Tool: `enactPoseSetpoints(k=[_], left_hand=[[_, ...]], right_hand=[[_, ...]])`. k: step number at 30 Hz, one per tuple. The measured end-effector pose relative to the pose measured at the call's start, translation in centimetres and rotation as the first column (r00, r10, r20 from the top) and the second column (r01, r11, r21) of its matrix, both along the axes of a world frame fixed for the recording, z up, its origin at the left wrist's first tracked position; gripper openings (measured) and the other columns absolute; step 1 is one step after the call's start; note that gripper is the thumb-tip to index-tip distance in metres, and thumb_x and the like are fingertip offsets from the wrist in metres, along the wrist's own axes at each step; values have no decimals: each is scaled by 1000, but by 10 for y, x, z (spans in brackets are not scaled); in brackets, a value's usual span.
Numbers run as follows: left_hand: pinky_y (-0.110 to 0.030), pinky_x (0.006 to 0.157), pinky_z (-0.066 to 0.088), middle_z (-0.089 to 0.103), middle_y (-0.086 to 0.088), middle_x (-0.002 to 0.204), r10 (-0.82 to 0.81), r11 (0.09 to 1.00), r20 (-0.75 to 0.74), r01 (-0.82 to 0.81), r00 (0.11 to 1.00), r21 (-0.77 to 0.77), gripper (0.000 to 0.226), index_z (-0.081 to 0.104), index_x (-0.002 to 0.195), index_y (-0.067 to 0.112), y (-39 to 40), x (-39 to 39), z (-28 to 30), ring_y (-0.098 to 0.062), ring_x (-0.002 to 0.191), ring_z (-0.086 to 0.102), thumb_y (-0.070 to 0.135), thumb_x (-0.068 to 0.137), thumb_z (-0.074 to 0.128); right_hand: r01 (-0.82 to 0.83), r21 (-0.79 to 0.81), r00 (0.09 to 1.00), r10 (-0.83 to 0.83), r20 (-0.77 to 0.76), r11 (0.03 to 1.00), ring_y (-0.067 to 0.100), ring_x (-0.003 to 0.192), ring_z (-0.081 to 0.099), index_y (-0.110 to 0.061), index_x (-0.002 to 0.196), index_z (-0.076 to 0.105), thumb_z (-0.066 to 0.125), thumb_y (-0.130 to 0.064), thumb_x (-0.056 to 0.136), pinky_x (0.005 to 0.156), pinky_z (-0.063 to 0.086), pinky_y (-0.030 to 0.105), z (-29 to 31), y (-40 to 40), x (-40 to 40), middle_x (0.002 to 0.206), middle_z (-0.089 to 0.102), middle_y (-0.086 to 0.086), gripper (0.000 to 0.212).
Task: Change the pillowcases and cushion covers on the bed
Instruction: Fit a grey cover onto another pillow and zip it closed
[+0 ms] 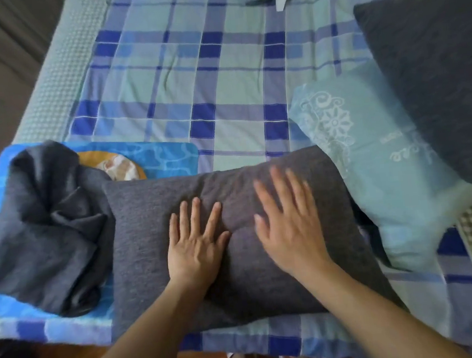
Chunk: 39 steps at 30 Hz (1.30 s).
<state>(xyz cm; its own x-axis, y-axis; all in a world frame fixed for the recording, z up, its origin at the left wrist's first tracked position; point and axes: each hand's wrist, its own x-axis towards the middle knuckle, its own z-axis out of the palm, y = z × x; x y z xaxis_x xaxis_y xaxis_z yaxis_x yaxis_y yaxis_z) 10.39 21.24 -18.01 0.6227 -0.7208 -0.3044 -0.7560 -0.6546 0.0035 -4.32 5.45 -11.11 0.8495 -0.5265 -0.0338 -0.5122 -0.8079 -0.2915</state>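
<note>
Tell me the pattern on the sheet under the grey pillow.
Blue plaid: the sheet has pale green, lilac and dark blue checks, clearest in the head view beyond the grey pillow.

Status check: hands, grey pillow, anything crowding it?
Left hand flat, fingers spread, on grey pillow. Right hand open on it too, motion-blurred. Crumpled grey cover at pillow's left end; light blue pillow against its right.
</note>
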Motion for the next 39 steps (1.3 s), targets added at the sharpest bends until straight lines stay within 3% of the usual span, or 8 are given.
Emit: enactPoseSetpoints(k=[3,7,10,16,22,29,34,39], left_hand=[[-63,120,1,7,-9,168,52,996,31,-54,998,68,70,5,160,38,35,3,7,-36,154,-1,68,98,16],[-69,117,0,1,-9,169,285,958,-5,-285,958,24,65,6,160,38,62,-7,26,-39,153,-7,57,101,26],[-67,118,5,5,-9,168,89,992,-44,-92,995,-85,71,13,161,23,27,-40,37,-38,154,-7,23,93,35],[-53,120,-17,-1,1,168,-94,993,-187,106,978,59,65,4,160,32,-14,-68,10,-26,154,-13,56,102,16],[-41,120,9,69,-11,126,-47,958,-438,165,898,236,75,69,126,5,31,-106,10,-26,125,60,61,86,38],[-31,116,-21,25,-5,165,-108,983,-307,147,946,108,89,22,158,11,-62,-20,-41,-18,154,14,57,87,-3],[-36,121,7,34,-3,160,-205,964,-133,223,970,147,73,29,155,13,-134,40,-70,-17,149,24,53,98,9],[-38,125,4,23,-1,166,-229,973,-177,225,957,-40,74,21,159,20,-66,9,-28,-17,154,13,62,99,18]], right_hand=[[107,-12,909,-103,-403,994,26,155,3,-21,160,17,0,-57,100,125,7,49,-78,-23,-57,167,-7,8,72],[124,-1,920,-115,-374,992,28,155,3,-26,160,7,9,-57,99,124,7,55,-63,-19,-48,168,7,7,69],[104,20,921,-89,-379,994,31,155,0,-30,160,12,13,-58,98,122,7,61,-53,-2,-52,169,6,4,68],[-47,20,909,51,-413,999,25,154,12,-40,155,27,27,-65,98,122,5,60,-63,4,-78,164,24,-6,63],[-83,173,880,154,-450,981,15,128,56,-22,135,64,41,-55,92,116,18,44,-70,57,-113,135,65,-5,59],[-20,89,922,53,-384,996,19,144,39,-16,147,50,34,-53,96,120,15,49,-119,-15,-27,151,49,1,65],[61,-3,964,-60,-259,998,18,143,40,-17,146,49,30,-52,97,120,18,47,-150,-64,32,151,50,2,63],[-8,3,966,8,-258,1000,20,150,27,-16,155,35,31,-52,99,123,16,51,-116,-33,-27,161,34,5,67]])
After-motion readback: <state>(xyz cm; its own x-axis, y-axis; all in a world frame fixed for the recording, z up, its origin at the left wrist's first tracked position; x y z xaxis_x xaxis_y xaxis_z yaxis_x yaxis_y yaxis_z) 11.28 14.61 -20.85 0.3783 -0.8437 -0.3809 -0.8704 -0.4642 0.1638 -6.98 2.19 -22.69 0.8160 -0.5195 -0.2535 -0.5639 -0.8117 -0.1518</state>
